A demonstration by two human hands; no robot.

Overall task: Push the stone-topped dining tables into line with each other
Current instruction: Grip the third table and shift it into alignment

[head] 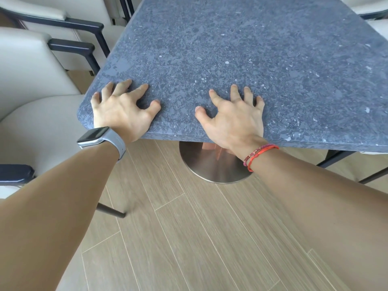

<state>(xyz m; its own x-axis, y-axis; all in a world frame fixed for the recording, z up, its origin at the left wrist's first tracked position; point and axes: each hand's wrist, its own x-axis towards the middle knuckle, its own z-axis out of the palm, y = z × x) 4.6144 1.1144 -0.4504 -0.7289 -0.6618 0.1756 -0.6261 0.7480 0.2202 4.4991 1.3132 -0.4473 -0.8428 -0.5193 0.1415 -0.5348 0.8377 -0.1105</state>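
On near edge of table (231, 49), my left hand (121, 110), right hand (233, 118) press, fingers splayed, clasping nothing; second table unseen, progress unclear.

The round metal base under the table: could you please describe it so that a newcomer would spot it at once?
Start at the grey speckled stone tabletop filling the upper picture. Just below its near edge, beneath the right hand, the base lies on the wood-look floor. It is a flat brushed-steel disc, the only round shiny thing; the chair legs are thin and dark.
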